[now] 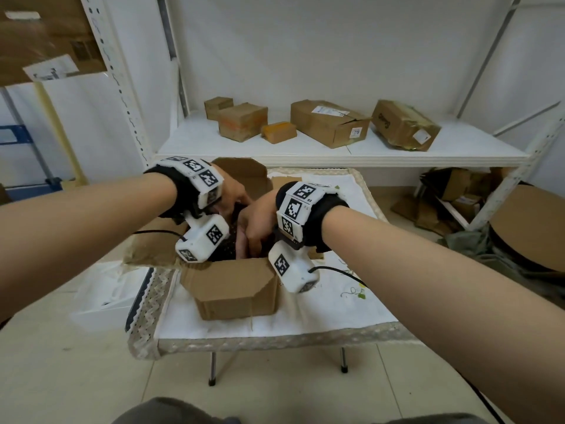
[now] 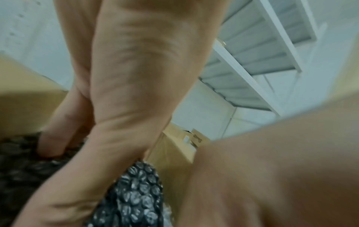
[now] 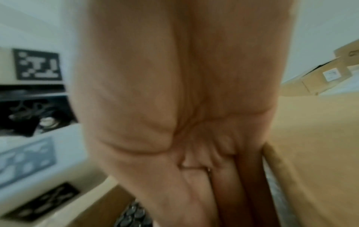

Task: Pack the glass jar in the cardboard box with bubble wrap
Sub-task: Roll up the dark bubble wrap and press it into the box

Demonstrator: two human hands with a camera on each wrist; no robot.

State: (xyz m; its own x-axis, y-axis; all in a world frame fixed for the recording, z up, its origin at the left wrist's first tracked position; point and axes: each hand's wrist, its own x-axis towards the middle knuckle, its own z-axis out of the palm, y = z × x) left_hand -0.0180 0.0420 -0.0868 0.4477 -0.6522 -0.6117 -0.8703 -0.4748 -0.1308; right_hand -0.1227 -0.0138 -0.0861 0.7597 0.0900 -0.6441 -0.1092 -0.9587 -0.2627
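- Both my hands are down inside the open cardboard box (image 1: 235, 289), which stands on the cloth-covered counter (image 1: 336, 301).
- My left hand (image 1: 227, 194) reaches into the far side of the box. Its fingers (image 2: 52, 138) run fairly straight and press into the dark bubble wrap (image 2: 136, 196), nothing curled round it that I can see.
- My right hand (image 1: 258, 221) goes in on the right side of the box. Its fingers (image 3: 229, 192) lie straight and close together, sliding down along the inner wall of the box beside the wrap.
- I cannot see the glass jar itself. I judge it sits inside the box, bundled in the wrap under my hands.
- The step, as I read it, is seating the bundle and tucking the wrap around it.
- To do it well I should push with flat fingers, not fingertips, so the load spreads over the bubbles.
- I should press evenly from both sides so the bundle stays in the middle of the box, with padding between it and every wall.
- The flaps of the box stand open; I should keep loose wrap below them before closing.
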